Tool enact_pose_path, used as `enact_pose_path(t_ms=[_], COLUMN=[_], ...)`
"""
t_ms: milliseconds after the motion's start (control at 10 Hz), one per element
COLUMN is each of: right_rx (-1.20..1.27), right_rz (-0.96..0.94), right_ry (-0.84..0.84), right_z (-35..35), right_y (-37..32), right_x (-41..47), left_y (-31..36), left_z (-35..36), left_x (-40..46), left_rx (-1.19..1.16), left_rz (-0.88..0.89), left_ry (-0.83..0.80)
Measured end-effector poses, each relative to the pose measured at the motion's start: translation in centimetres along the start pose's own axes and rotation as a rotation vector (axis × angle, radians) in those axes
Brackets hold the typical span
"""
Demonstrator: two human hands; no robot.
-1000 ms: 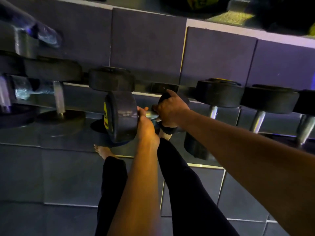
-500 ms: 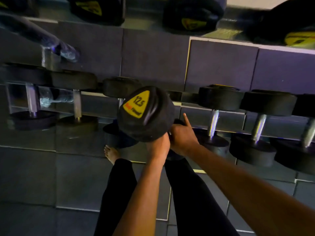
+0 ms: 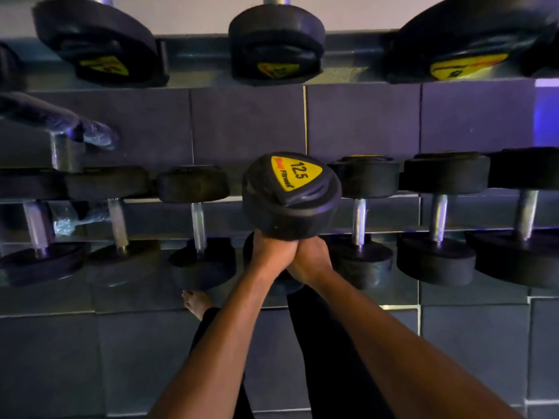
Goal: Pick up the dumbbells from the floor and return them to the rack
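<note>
A black dumbbell (image 3: pixel 290 195) with a yellow 12.5 label on its top end stands almost upright at the middle of the view. My left hand (image 3: pixel 270 255) and my right hand (image 3: pixel 311 260) grip its handle together just under the top head; the handle is hidden by my fingers. Its lower head (image 3: pixel 284 285) shows only in part behind my hands. The dumbbell hangs over a gap in the lower row of the rack (image 3: pixel 157 201), between the racked dumbbells (image 3: pixel 198 222) to its left and right.
Several black dumbbells lie along the lower rack row on both sides. Three larger ones (image 3: pixel 276 43) sit on the upper shelf. A plastic-wrapped rack arm (image 3: pixel 60 125) juts out at the left. My bare foot (image 3: pixel 196 302) stands on the dark floor tiles (image 3: pixel 469 343) below.
The dumbbell has risen and turned from lying sideways to nearly upright, its yellow label now facing me. Both hands have closed together on the handle. My view has shifted up to the upper shelf.
</note>
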State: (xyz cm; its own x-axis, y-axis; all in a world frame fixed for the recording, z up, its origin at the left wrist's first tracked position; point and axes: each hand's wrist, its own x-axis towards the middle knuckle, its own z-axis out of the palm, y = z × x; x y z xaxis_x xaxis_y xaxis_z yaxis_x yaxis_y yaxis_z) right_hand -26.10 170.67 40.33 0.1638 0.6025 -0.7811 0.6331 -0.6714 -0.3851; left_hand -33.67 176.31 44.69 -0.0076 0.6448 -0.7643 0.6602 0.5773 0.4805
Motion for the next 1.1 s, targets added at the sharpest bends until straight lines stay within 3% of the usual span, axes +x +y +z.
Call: enact_pose_path(t_ms=[200, 500, 800, 1000, 1100], right_rx=[0.049, -0.03, 0.055, 0.086, 0.173], right_rz=[0.102, 0.209, 0.191, 0.096, 0.079], right_ry=[-0.019, -0.039, -0.01, -0.017, 0.084], right_z=[0.1, 2.4, 4.3, 3.0, 2.4], right_y=[0.0, 0.7, 1.0, 1.1, 1.1], right_x=[3.0, 6.5, 6.1, 2.6, 0.4], left_y=[1.2, -1.3, -3.0, -3.4, -5.0], left_z=[0.8, 2.8, 0.3, -3.7, -5.6], left_x=[6.5, 11.6, 11.1, 6.3, 3.2], left_rx=[0.052, -0.194, -0.113, -0.193, -0.204], left_rz=[-0.063, -0.239, -0.177, -0.063, 0.006], left_ry=[-0.152, -0.144, -0.228, -0.236, -0.187])
